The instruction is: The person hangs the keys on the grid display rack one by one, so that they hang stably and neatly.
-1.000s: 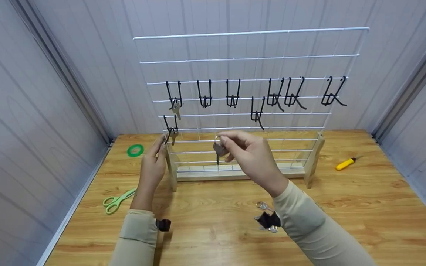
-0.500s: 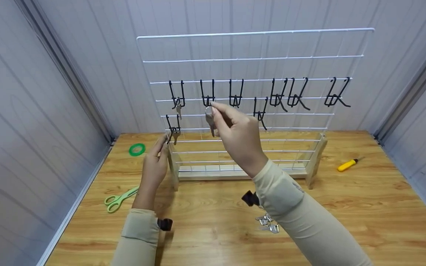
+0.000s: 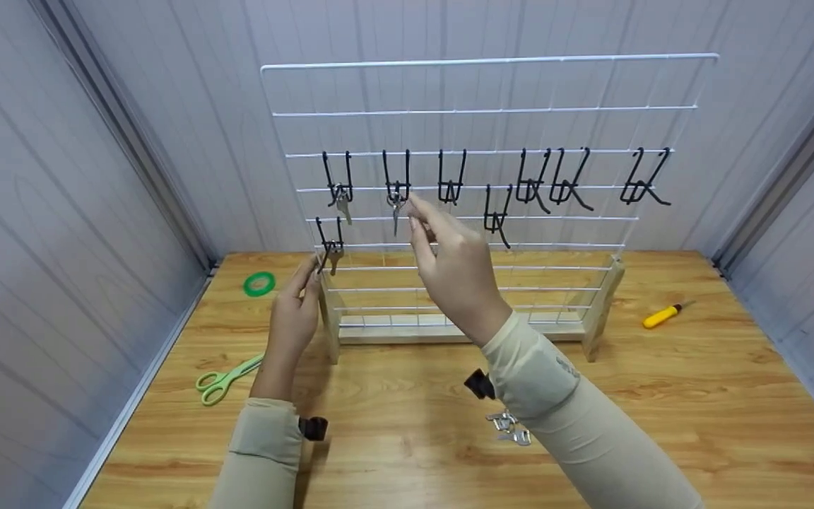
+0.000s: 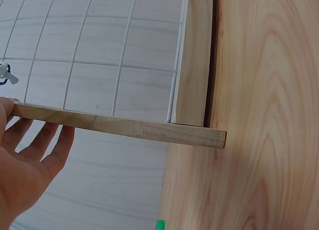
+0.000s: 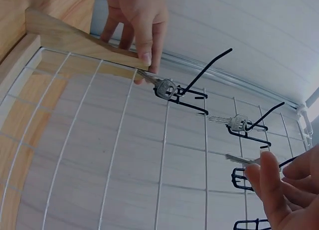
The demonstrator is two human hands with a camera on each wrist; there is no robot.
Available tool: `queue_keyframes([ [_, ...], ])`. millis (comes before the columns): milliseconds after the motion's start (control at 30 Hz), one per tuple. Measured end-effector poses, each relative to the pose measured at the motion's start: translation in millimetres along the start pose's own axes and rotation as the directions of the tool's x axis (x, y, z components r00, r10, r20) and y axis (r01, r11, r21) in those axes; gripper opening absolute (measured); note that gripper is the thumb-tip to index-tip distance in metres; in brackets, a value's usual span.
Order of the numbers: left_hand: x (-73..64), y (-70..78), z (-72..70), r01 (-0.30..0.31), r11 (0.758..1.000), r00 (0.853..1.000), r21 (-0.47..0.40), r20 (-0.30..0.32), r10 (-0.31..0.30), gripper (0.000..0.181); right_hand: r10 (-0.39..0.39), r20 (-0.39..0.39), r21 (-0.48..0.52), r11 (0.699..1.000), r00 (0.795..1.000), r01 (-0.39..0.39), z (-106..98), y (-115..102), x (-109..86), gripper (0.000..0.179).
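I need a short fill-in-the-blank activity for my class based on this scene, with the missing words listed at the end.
1. The left hand grips an upright made of ____.
2. The right hand is raised beside a key at a hook coloured ____.
3. The screwdriver on the table has a ____ handle.
4. In the head view, the screwdriver lies on the right half, and the scissors on the opposite, ____ half.

Missing words: wood; black; yellow; left.
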State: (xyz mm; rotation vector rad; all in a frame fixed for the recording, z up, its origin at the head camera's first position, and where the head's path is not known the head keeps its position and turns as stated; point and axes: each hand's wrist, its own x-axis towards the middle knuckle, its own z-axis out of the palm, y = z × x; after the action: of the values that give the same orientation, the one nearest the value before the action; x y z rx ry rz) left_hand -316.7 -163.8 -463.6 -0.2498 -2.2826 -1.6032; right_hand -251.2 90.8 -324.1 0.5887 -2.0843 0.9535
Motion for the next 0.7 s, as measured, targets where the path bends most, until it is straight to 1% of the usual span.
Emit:
queue_keyframes([
  [67,-0.1,0.5,-0.4,0.005,1.0,1.0,-0.005,0.002,-0.005,0.044,0.017,0.015,0.011,1.0,1.0,-0.017,-4.9,1.3,-8.3,0.037],
  [167,-0.2,0.3,-0.8,0.01,1.0,1.0,-0.007,0.009,-0.01,0.044,0.082,0.059,0.079,0.993,0.995,-0.087,-16.0,2.8,-21.7,0.04],
  [233,-0.6,0.4,-0.5,0.009,1.0,1.0,-0.007,0.016,-0.009,0.044,0.132,0.093,0.133,0.981,0.987,-0.143,-25.4,4.5,-31.4,0.04],
  [367,-1.9,0.2,-0.1,0.006,1.0,1.0,0.0,0.024,-0.006,0.045,0.222,0.147,0.217,0.944,0.964,-0.25,-46.2,11.3,-52.9,0.038],
  [467,-2.4,0.0,-0.2,0.009,1.0,1.0,0.0,0.025,-0.009,0.045,0.297,0.174,0.233,0.914,0.939,-0.333,-61.0,21.4,-69.6,0.036],
  [567,-1.8,-0.7,-0.4,0.007,1.0,1.0,-0.008,0.022,-0.007,0.046,0.367,0.194,0.202,0.893,0.91,-0.403,-71.8,37.4,-86.9,0.033],
  [633,-1.1,-1.0,-0.4,0.003,1.0,1.0,-0.018,0.021,-0.003,0.046,0.408,0.217,0.164,0.88,0.887,-0.445,-75.8,50.7,-99.3,0.031],
  [700,-0.7,-2.6,-0.5,0.003,1.0,1.0,-0.017,0.02,-0.003,0.046,0.457,0.256,0.115,0.86,0.852,-0.497,-77.6,64.9,-113.0,0.029],
])
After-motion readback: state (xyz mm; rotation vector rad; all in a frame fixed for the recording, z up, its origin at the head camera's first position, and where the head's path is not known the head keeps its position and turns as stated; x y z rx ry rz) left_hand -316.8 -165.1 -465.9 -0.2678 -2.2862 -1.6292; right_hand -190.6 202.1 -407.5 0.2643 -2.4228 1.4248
